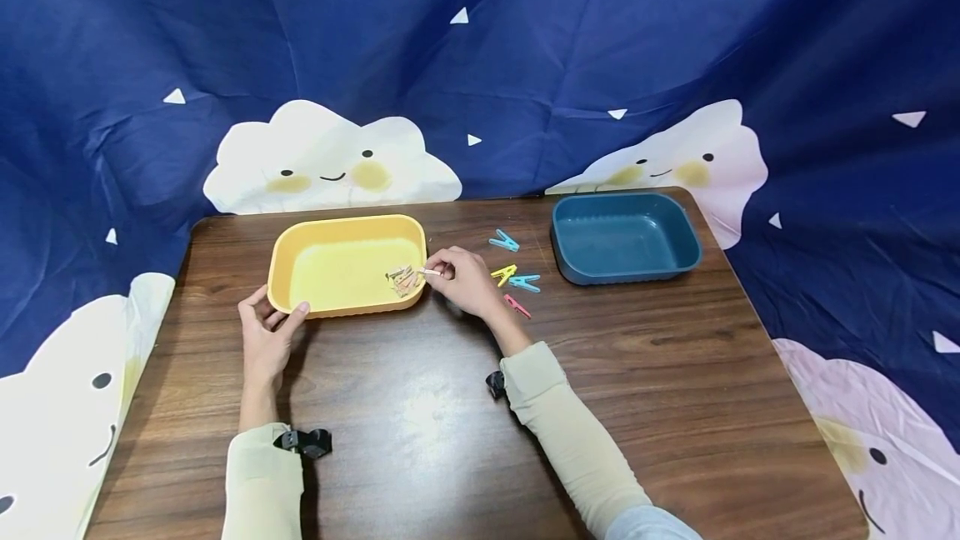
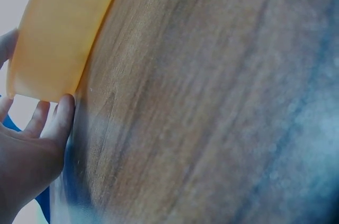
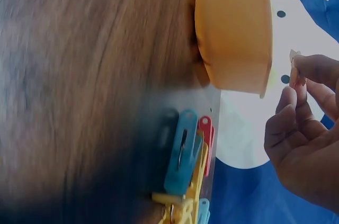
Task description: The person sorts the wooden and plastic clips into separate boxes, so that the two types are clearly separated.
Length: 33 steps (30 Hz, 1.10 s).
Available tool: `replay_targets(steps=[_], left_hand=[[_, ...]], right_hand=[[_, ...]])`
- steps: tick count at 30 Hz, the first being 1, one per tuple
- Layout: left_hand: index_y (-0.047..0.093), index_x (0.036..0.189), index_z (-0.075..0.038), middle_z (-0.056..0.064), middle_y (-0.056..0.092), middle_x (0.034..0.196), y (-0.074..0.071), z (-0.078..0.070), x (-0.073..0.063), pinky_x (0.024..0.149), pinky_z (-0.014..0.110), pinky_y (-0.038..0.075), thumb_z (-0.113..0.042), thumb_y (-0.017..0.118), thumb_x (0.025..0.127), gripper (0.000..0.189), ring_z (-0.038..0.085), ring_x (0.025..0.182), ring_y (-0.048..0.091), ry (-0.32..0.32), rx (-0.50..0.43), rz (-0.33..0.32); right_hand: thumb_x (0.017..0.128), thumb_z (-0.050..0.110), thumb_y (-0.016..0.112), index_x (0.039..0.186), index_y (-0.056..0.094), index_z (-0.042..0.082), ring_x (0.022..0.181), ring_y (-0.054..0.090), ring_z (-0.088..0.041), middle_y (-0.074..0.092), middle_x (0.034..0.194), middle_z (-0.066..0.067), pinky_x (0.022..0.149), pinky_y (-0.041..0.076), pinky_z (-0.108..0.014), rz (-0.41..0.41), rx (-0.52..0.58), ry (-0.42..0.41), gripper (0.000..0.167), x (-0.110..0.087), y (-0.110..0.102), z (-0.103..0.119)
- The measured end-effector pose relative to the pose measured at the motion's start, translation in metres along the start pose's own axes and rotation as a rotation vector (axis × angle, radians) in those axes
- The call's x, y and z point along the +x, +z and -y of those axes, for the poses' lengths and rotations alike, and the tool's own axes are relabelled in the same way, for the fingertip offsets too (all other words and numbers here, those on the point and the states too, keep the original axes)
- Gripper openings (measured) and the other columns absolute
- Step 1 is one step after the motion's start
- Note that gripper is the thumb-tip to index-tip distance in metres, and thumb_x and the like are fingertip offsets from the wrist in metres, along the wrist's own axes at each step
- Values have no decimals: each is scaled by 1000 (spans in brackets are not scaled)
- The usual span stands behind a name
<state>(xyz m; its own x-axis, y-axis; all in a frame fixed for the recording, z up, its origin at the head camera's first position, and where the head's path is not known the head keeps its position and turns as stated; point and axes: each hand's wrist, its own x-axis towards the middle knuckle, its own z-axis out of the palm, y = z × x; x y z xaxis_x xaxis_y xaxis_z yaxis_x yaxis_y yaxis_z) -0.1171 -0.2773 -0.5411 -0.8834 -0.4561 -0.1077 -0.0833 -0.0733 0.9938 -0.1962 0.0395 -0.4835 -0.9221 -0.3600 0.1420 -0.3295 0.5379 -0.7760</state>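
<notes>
Left hand (image 1: 267, 342): fingers grasp yellow tray (image 1: 330, 269), toward counter's (image 1: 675, 382) left edge | small pegs (image 1: 405, 281) inside, right end | right hand (image 1: 468, 283): pale peg (image 1: 432, 272) pinched at right rim; likely peg transfer, direction unclear; next calls for clearing rim | coloured clips (image 1: 506, 274) | blue tray (image 1: 622, 244), far-right corner

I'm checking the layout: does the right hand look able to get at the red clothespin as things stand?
Probably yes: the red clothespin lies close to the right hand, with nothing visible between them. That hand pinches a small pale item, though, which may need setting down first.
</notes>
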Motion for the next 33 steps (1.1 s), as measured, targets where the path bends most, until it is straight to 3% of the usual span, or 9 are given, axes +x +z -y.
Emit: replay_targets(steps=[13,33], left_hand=[[34,147,-8,10,47,134,-1,2,0,78,12,50,1,78,86,75,21,109,55,-3,8,8],[36,144,-12,10,48,132,1,-4,-2,76,13,51,-1,78,87,71,20,109,55,-21,16,-3]], right_hand=[[92,11,73,102,75,9,78,54,-12,59,87,-1,69,45,-22,69,5,-2,10,5,17,11],[91,12,75,101,77,8,74,55,-10,63,90,0,66,46,-21,60,11,-3,11,10,29,11]])
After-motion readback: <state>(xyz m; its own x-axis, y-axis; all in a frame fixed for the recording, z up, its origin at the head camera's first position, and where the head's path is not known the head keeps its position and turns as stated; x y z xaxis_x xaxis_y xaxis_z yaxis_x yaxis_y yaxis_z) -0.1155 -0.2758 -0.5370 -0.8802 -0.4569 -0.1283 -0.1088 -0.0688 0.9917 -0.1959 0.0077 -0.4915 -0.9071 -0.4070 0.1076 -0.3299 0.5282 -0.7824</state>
